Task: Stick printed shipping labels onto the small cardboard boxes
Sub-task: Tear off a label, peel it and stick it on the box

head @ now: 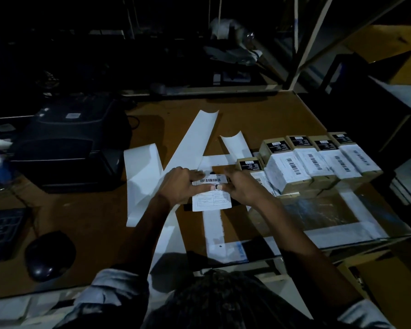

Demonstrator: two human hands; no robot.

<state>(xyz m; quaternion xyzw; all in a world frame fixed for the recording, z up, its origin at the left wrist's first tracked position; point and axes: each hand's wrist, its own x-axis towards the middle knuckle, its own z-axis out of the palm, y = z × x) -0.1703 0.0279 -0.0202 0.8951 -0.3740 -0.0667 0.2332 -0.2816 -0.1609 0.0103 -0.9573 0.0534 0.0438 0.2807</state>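
The left hand [179, 186] and the right hand [241, 186] lay flat with fingers spread, pressing a white printed shipping label [211, 193] down onto a small dark box [234, 202] at the middle of the brown wooden table [93, 222]. At two o'clock stood a row of small labelled cardboard boxes [318, 160]. At ten o'clock sat a black label printer [69, 143].

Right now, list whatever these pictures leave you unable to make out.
- Box under the label, head view: the left hand, the right hand and the label itself cover nearly all of it.
- Label text: too small and dim to read.
- Keyboard: cut off by the left edge.
- Shelves behind the table: too dark to identify their contents.
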